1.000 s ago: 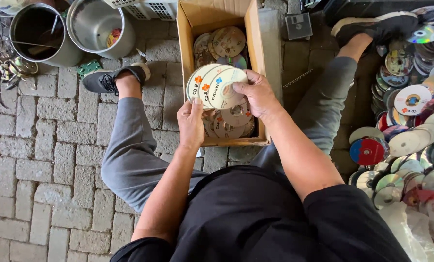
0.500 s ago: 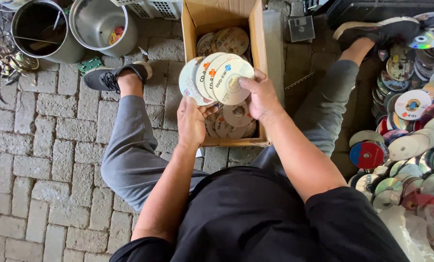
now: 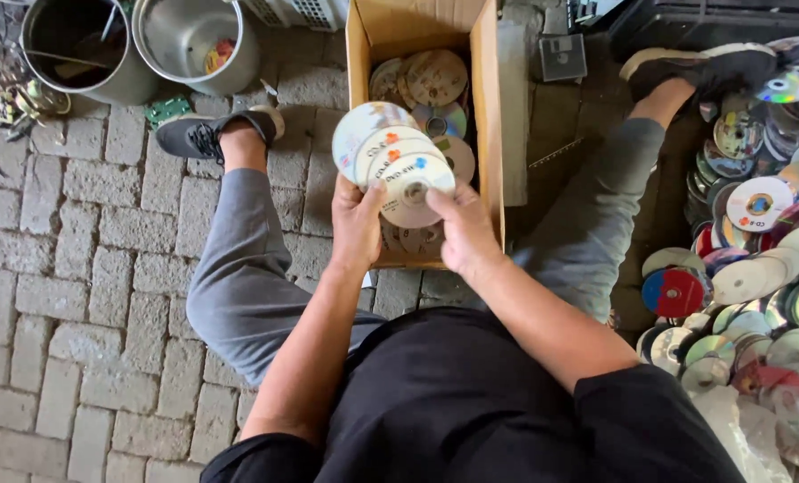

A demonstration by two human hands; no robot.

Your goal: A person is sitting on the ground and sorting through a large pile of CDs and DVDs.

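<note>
I sit on a brick floor with my legs spread around an open cardboard box (image 3: 487, 107) that holds several discs (image 3: 431, 76). Both hands hold a fanned stack of white printed discs (image 3: 390, 156) just above the box's near end. My left hand (image 3: 356, 224) grips the stack from below on the left. My right hand (image 3: 462, 231) holds the lowest disc at its right edge, thumb on its face.
A big heap of loose discs (image 3: 757, 268) lies on the ground at my right. Two metal buckets (image 3: 194, 40) stand at the far left beside tangled wires (image 3: 1, 94). A floppy disk (image 3: 562, 55) lies beyond the box. My shoes (image 3: 211, 134) flank the box.
The fan of discs has shifted left and nearer to me, over the box's near end. My right hand has come round to the stack's lower right edge.
</note>
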